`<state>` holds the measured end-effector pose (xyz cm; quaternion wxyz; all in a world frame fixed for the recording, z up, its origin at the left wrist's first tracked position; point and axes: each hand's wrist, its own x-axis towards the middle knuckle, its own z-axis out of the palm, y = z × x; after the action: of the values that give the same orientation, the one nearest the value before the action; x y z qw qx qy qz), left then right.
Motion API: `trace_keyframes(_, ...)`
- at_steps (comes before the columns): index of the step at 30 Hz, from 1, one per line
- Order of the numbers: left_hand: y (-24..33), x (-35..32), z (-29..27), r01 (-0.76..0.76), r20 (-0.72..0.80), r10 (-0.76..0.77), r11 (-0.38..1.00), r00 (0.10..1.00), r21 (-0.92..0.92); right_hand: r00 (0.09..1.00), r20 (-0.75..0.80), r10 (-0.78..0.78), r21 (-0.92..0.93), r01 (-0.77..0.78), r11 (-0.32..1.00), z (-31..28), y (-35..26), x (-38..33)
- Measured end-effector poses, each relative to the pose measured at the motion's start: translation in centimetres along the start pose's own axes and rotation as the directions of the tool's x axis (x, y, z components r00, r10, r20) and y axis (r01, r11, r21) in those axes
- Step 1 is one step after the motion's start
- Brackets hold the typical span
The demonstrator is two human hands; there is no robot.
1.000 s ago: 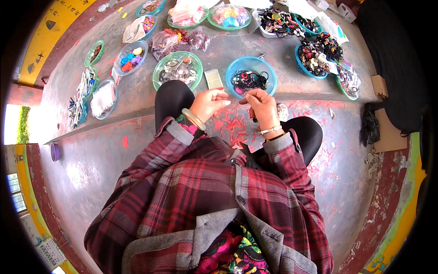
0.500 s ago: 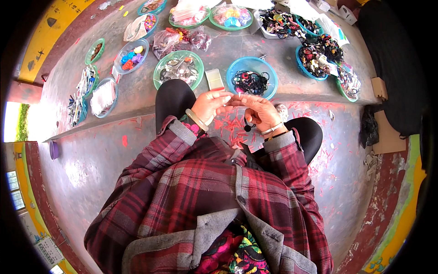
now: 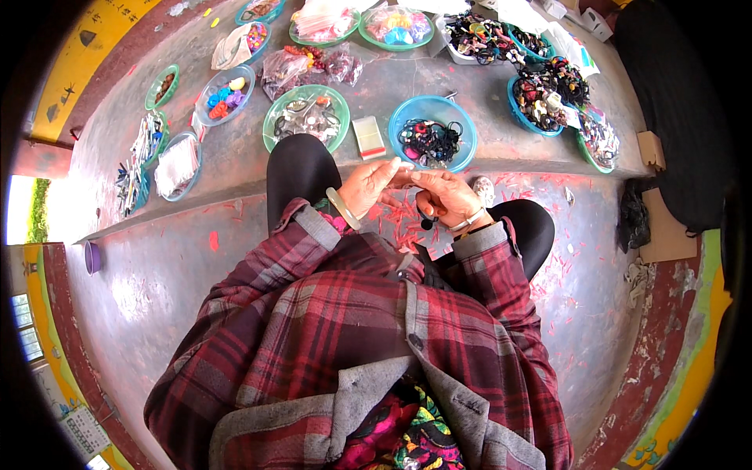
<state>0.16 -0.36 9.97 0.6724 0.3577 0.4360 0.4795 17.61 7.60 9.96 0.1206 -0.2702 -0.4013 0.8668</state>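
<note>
My left hand [image 3: 366, 188] is closed, its fingertips pinched together close to those of my right hand. At the meeting fingertips is a small pale piece [image 3: 405, 165], too small to name. My right hand [image 3: 448, 196] is also closed, with thumb and forefinger reaching toward the left. A small black looped thing [image 3: 427, 223] hangs from its curled fingers. Just beyond my hands stand a blue bowl [image 3: 471, 129] of dark hair ties and a small pale box [image 3: 368, 135] with a red near end.
A green bowl [image 3: 269, 124] of clear-bagged pieces stands beyond my left knee. More bowls line the raised concrete ledge [image 3: 376, 82], including a blue one [image 3: 513, 110] heaped with hair ties. Red scraps [image 3: 403, 227] litter the floor below my hands. A cardboard sheet [image 3: 667, 231] leans at right.
My left hand's fingers have drawn down and bent more, uncovering the red end of the pale box. My right hand has shifted only slightly, with the black looped thing still hanging from it.
</note>
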Motion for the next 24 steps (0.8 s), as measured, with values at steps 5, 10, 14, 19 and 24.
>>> trace_keyframes(5,1.0,-0.5,0.6,-0.032,0.008,0.032,0.999,0.999,0.028,0.997,0.079,-0.007,0.048,0.004,0.999,1.2,-1.1,-0.4)
trace_keyframes(10,0.6,-0.3,-0.1,0.007,-0.034,-0.006,1.0,0.999,0.022,0.996,0.093,0.013,-0.019,-0.012,1.0,1.2,-0.9,-0.3)
trace_keyframes(14,0.2,-0.1,-0.7,0.043,-0.029,-0.042,0.999,0.999,0.005,0.997,0.047,0.058,0.012,-0.059,0.998,0.3,-0.1,0.0)
trace_keyframes(19,0.6,-0.2,-0.7,0.054,-0.016,-0.054,0.998,0.998,0.03,0.997,0.066,0.049,-0.022,-0.047,0.999,1.0,-0.8,-0.1)
trace_keyframes(24,-0.2,-0.1,-1.3,0.002,-0.055,0.002,0.996,0.998,0.085,0.995,0.035,0.095,-0.074,-0.092,0.993,0.2,0.0,0.2)
